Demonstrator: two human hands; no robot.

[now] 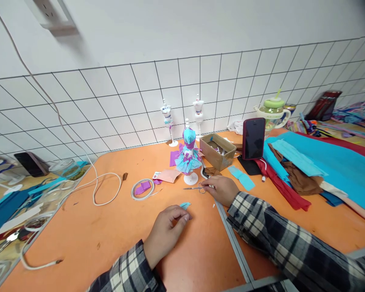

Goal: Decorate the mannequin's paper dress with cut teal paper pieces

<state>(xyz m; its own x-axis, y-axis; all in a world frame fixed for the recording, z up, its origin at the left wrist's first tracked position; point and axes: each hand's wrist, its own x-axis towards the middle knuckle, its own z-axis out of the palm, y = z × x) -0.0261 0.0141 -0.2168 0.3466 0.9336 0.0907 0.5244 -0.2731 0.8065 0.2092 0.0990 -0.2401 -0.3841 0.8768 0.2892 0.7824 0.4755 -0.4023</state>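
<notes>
My left hand (pixel 168 231) is low over the orange table, thumb and forefinger pinched together. A small scrap of light blue crepe paper (pixel 185 205) shows just behind those fingers, partly hidden by them. Farther right, my right hand (pixel 222 189) has its fingers on the handle loops of a small pair of scissors (pixel 197 188), whose blades point left close to the tabletop. Behind the scissors stands a miniature dress form (pixel 190 154) on a white base, dressed in blue and purple crepe paper with a ruffled skirt.
Two more miniature dress forms (pixel 167 117) stand by the tiled wall. A cardboard box (pixel 220 158), a propped phone (pixel 253 138) and a glass teapot (pixel 272 115) are at back right. Crepe paper sheets (pixel 331 162) lie right; a tape roll (pixel 133 190) and white cable (pixel 95 190) lie left.
</notes>
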